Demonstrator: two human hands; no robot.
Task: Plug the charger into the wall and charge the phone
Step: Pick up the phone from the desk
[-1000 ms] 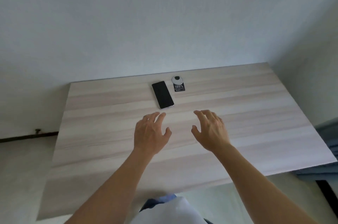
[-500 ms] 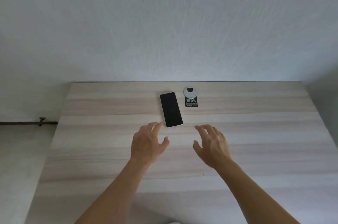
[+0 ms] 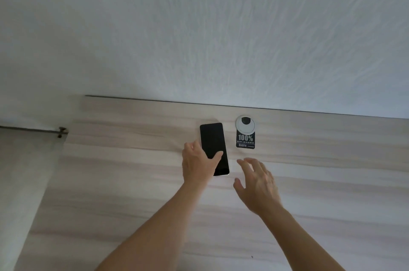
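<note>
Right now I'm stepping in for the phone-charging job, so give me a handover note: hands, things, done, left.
Left hand: closing on the phone, thumb on its dark screen; phone lies flat on the desk.
Right hand: open, empty, over the desk near the phone.
Grommet with black sticker: right of the phone.
Charger, outlet: not in view.
Done: nothing plugged.
Left: find charger, plug in, connect phone.

A plain room, likely a home or small office, though which one is unclear. A pale wood-grain desk (image 3: 132, 182) stands flush against a bare, textured white wall (image 3: 199, 27), and a round cable grommet (image 3: 245, 124) with a black sticker (image 3: 245, 140) sits near its back edge.
</note>
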